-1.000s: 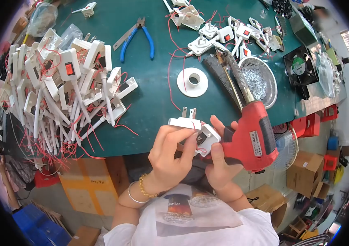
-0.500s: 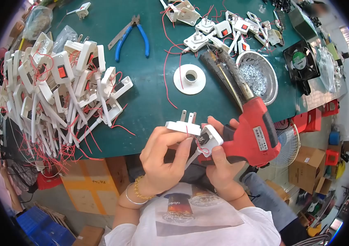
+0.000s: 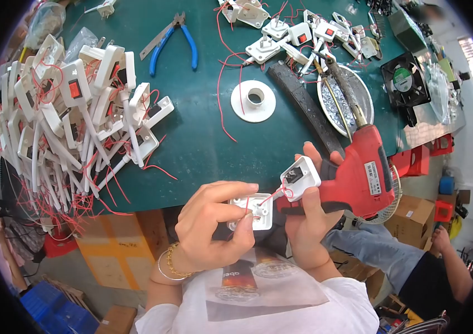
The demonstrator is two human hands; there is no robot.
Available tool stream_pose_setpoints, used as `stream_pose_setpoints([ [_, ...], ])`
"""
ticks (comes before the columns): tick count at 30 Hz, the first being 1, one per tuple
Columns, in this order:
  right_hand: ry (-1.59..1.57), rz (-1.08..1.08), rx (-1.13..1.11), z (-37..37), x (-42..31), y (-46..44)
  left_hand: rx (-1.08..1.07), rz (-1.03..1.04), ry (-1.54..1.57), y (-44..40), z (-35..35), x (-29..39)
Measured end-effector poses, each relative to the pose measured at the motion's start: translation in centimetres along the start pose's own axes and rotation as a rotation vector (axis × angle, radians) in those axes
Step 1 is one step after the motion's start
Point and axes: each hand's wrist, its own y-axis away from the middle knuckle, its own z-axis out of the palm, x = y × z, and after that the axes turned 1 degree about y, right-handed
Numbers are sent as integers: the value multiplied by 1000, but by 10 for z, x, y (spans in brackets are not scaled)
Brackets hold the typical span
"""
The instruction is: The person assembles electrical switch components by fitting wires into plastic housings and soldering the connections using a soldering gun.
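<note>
My left hand [image 3: 214, 222] pinches a white plug housing [image 3: 260, 221], its hollow inner side facing up, with a red wire at my fingertips. My right hand [image 3: 310, 228] holds a small white switch housing [image 3: 301, 177] with a black switch body inside. A white cord and a red wire run between the two housings. The red soldering gun [image 3: 363, 170] is also in my right hand, its handle behind the thumb. Its metal tip points away over an oval metal dish [image 3: 371, 103] of silvery bits.
A big pile of wired white switch housings [image 3: 78, 117] lies at left. Farther back are blue-handled cutters [image 3: 192, 47], a white spool [image 3: 254, 106], a dark bar [image 3: 306, 106], more plug parts [image 3: 264, 47] and a black fan [image 3: 406, 80]. A person's arm [image 3: 456, 267] shows at right.
The plug housing has turned from prongs up to its open inside. My right hand has moved slightly right with the switch housing and soldering gun, whose tip swung off the dark bar toward the dish.
</note>
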Motion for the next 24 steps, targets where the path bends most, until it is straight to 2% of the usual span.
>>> stream_pose_setpoints([
  [2,3,-5,2,1,-1,1,5,-102,47,4,0,3],
  [6,-22,0,4,2,-1,2,-38,-137,154,4,-1,1],
  [8,-30,2,-12,2,-1,1,-82,-311,326,3,3,-1],
  [12,-40,12,-54,0,-1,1,-97,-425,389,4,10,-7],
  [15,-31,18,-83,-2,0,2,-117,-579,304,-3,9,-5],
  [19,-72,97,-118,-2,-4,5,-147,-581,338,-8,11,-7],
  [21,-22,68,-183,-5,-4,3,-148,-586,393,-10,9,-8],
  [23,51,4,-277,-7,-2,-1,-162,-707,559,-7,5,-11],
  [24,5,39,-291,-4,-5,0,-165,-744,614,-5,5,-14],
])
